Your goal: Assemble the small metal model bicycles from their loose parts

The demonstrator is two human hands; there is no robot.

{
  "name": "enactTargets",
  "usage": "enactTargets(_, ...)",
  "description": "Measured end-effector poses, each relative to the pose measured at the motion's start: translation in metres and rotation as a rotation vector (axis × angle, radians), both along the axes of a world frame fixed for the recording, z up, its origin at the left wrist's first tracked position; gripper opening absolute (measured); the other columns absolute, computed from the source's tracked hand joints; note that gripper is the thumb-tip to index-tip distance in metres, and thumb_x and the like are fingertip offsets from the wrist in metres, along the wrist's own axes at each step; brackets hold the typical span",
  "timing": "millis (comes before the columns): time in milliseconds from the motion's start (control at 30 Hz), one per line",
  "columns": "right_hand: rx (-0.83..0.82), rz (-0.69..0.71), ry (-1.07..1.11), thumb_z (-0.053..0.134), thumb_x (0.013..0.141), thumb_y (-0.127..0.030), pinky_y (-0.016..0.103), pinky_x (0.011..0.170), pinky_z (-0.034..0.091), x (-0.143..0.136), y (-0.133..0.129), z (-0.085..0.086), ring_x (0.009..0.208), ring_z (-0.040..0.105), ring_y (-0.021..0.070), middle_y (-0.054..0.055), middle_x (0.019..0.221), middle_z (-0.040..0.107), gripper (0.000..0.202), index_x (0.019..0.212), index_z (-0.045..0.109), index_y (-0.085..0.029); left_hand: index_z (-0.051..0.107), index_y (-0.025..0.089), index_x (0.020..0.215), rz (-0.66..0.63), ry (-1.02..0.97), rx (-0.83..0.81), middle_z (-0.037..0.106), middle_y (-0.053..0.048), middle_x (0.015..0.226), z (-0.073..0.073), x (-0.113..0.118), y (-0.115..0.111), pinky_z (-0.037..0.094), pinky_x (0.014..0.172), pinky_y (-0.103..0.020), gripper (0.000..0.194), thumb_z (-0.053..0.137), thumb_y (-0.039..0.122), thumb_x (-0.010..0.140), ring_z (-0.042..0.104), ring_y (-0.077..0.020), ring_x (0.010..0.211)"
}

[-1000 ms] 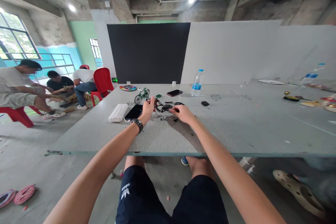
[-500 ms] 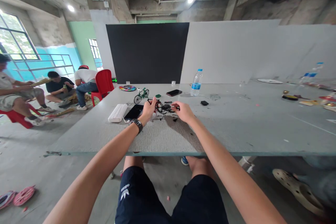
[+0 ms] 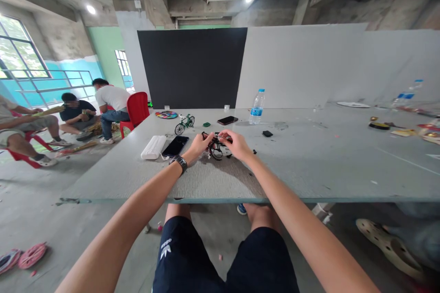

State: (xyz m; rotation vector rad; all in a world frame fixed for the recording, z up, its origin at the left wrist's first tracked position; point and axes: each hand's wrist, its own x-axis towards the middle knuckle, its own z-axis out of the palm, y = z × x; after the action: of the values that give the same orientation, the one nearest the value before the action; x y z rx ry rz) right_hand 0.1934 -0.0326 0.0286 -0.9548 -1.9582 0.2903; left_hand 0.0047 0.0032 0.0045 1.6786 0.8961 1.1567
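Observation:
Between my hands is a small dark model bicycle point(image 3: 216, 152), held just above the grey table point(image 3: 206, 185). My left hand point(image 3: 199, 145) is closed on its left end. My right hand point(image 3: 237, 144) pinches at its upper right side; whether a small part or tool sits in those fingertips is too small to make out. A finished-looking green model bicycle point(image 3: 184, 124) stands behind my left hand. Small dark bits lie on the table under and beside the held model.
Left of my hands lie a white power bank point(image 3: 153, 147) and a dark phone point(image 3: 175, 146). Behind are another phone point(image 3: 227, 120), a green piece point(image 3: 206, 124), a water bottle point(image 3: 257, 107) and a small black object point(image 3: 267, 133). People sit at the far left near a red chair point(image 3: 137, 107).
My hands have come closer together over the model bicycle, the left moving slightly right. The bicycle has turned, with its wheel now facing me more. A seated person at the left has raised their head.

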Motion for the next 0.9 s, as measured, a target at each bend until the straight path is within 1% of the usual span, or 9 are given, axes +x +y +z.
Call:
enactTargets(100, -0.001, -0.018, -0.024, 0.058, 0.093, -0.044, 0.032, 0.075, 0.048, -0.001, 0.000, -0.001, 0.077, 0.063, 0.0194, 0.003, 0.083, 0.067, 0.025, 0.103, 0.063, -0.021, 0.060, 0.013, 0.066, -0.017, 0.040, -0.003, 0.064, -0.007, 0.061, 0.003, 0.002, -0.004, 0.044, 0.047, -0.022, 0.061, 0.053, 0.071, 0.085, 0.054, -0.0107, 0.049)
enactTargets(267, -0.008, -0.023, -0.041, 0.058, 0.093, -0.044, 0.031, 0.073, 0.046, 0.001, 0.001, -0.002, 0.074, 0.060, 0.0185, 0.001, 0.079, 0.064, 0.025, 0.103, 0.064, -0.021, 0.062, 0.012, 0.070, -0.008, 0.044, -0.001, 0.065, -0.007, 0.063, 0.003, 0.002, -0.005, 0.045, 0.048, -0.022, 0.060, 0.052, 0.069, 0.086, 0.055, -0.0107, 0.050)
enactTargets(433, -0.025, -0.029, -0.066, 0.058, 0.093, -0.046, 0.031, 0.071, 0.046, 0.002, 0.002, -0.002, 0.071, 0.058, 0.0183, 0.001, 0.079, 0.064, 0.027, 0.104, 0.065, -0.022, 0.060, 0.013, 0.064, -0.012, 0.068, 0.013, 0.065, -0.007, 0.062, 0.003, 0.001, -0.005, 0.042, 0.047, -0.021, 0.061, 0.051, 0.069, 0.087, 0.053, -0.0094, 0.048)
enactTargets(567, -0.040, -0.017, -0.106, 0.056, 0.094, -0.049, 0.031, 0.068, 0.045, 0.002, 0.002, -0.002, 0.070, 0.058, 0.0187, 0.002, 0.079, 0.065, 0.030, 0.105, 0.065, -0.023, 0.064, 0.012, 0.066, -0.021, 0.119, 0.038, 0.064, -0.007, 0.060, 0.004, 0.000, -0.005, 0.039, 0.045, -0.021, 0.063, 0.051, 0.069, 0.087, 0.049, -0.0088, 0.046)
enactTargets(633, -0.034, -0.026, -0.098, 0.056, 0.093, -0.050, 0.031, 0.068, 0.045, 0.001, 0.001, -0.002, 0.070, 0.058, 0.0185, 0.001, 0.078, 0.064, 0.030, 0.103, 0.064, -0.023, 0.068, 0.010, 0.069, -0.034, 0.126, 0.062, 0.063, -0.006, 0.060, 0.004, 0.000, -0.006, 0.038, 0.046, -0.021, 0.061, 0.054, 0.067, 0.086, 0.048, -0.0085, 0.046)
enactTargets(733, -0.041, -0.059, -0.055, 0.057, 0.093, -0.051, 0.030, 0.066, 0.045, 0.000, 0.001, -0.004, 0.068, 0.059, 0.0177, 0.001, 0.076, 0.064, 0.030, 0.100, 0.062, -0.022, 0.072, 0.010, 0.080, -0.057, 0.042, 0.052, 0.064, -0.006, 0.063, 0.004, 0.000, -0.006, 0.039, 0.046, -0.020, 0.053, 0.064, 0.062, 0.082, 0.049, -0.0082, 0.048)
enactTargets(800, -0.056, -0.123, -0.036, 0.059, 0.092, -0.049, 0.029, 0.064, 0.044, 0.002, 0.004, -0.006, 0.067, 0.059, 0.0174, 0.001, 0.075, 0.063, 0.028, 0.098, 0.061, -0.022, 0.072, 0.010, 0.082, -0.038, -0.053, 0.013, 0.065, -0.005, 0.065, 0.004, 0.000, -0.005, 0.041, 0.046, -0.020, 0.049, 0.068, 0.058, 0.080, 0.051, -0.0087, 0.050)
enactTargets(833, -0.065, -0.178, -0.033, 0.062, 0.090, -0.047, 0.029, 0.064, 0.044, 0.004, 0.006, -0.007, 0.068, 0.059, 0.0176, 0.001, 0.075, 0.063, 0.026, 0.097, 0.060, -0.022, 0.071, 0.010, 0.080, -0.004, -0.101, -0.006, 0.065, -0.006, 0.065, 0.005, 0.000, -0.004, 0.041, 0.045, -0.020, 0.047, 0.070, 0.057, 0.080, 0.052, -0.0089, 0.050)
enactTargets(900, -0.099, -0.287, -0.054, 0.069, 0.086, -0.037, 0.029, 0.065, 0.043, 0.008, 0.011, -0.010, 0.070, 0.060, 0.0180, 0.000, 0.074, 0.062, 0.023, 0.098, 0.059, -0.021, 0.068, 0.011, 0.075, 0.108, -0.187, -0.046, 0.065, -0.006, 0.066, 0.006, -0.001, -0.002, 0.043, 0.044, -0.020, 0.044, 0.071, 0.054, 0.080, 0.051, -0.0087, 0.048)
